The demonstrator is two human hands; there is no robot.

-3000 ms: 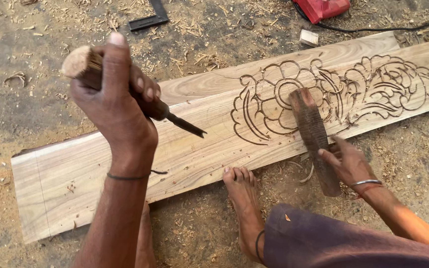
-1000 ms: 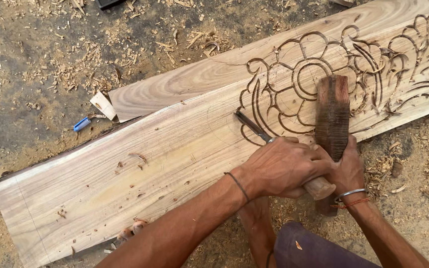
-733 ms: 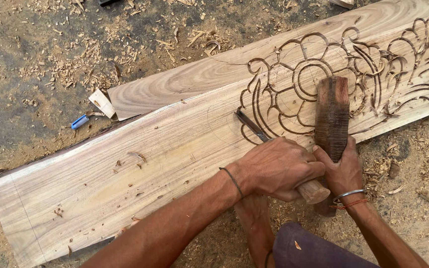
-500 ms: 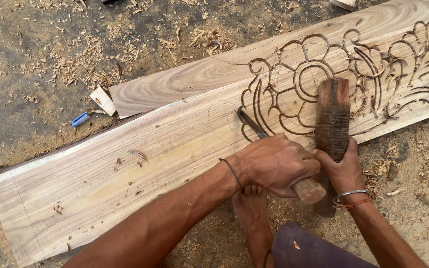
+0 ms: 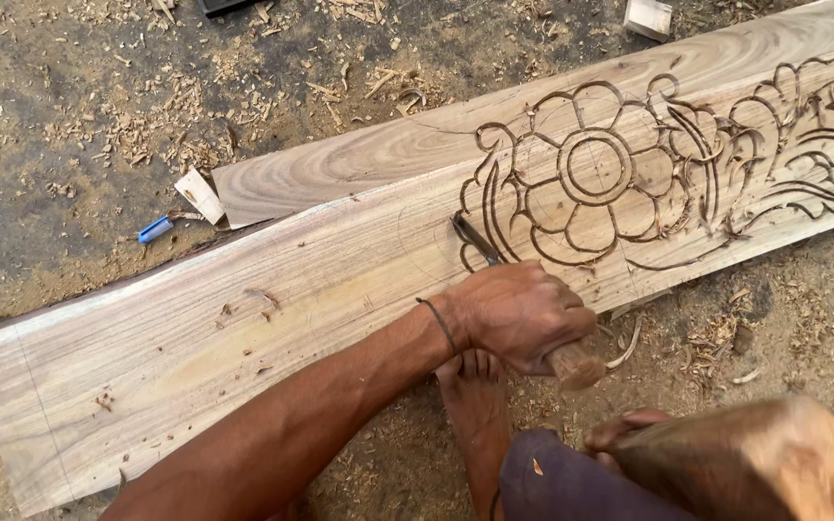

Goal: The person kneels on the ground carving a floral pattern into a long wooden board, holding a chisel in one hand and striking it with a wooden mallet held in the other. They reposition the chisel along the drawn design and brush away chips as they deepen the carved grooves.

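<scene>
While the left hand wraps tight around the wooden handle of a chisel, its thin dark blade runs up and to the left, the tip set into the edge of the carved lines at the left side of a flower pattern cut into a long pale plank. The butt of the handle sticks out below the fist, at the near edge of the plank. A thin dark band sits on the left wrist. The right hand shows only as a few fingertips at the bottom of the view, curled around the grip of a wooden mallet — the mallet is blurred and lifted close to the camera, well apart from the chisel butt. The plank lies aslant on the ground, its right part covered with a round many-petalled flower and curling leaf scrolls, its left part bare with a few chips on it. A second, narrower board lies just behind it, touching along the long edge. A bare foot rests on the ground just beside the plank's near edge, under the left forearm, next to a dark purple cloth over the knee. Wood shavings litter the dirt ground — a small blue object and a pale offcut lie near the narrower board's left end.
</scene>
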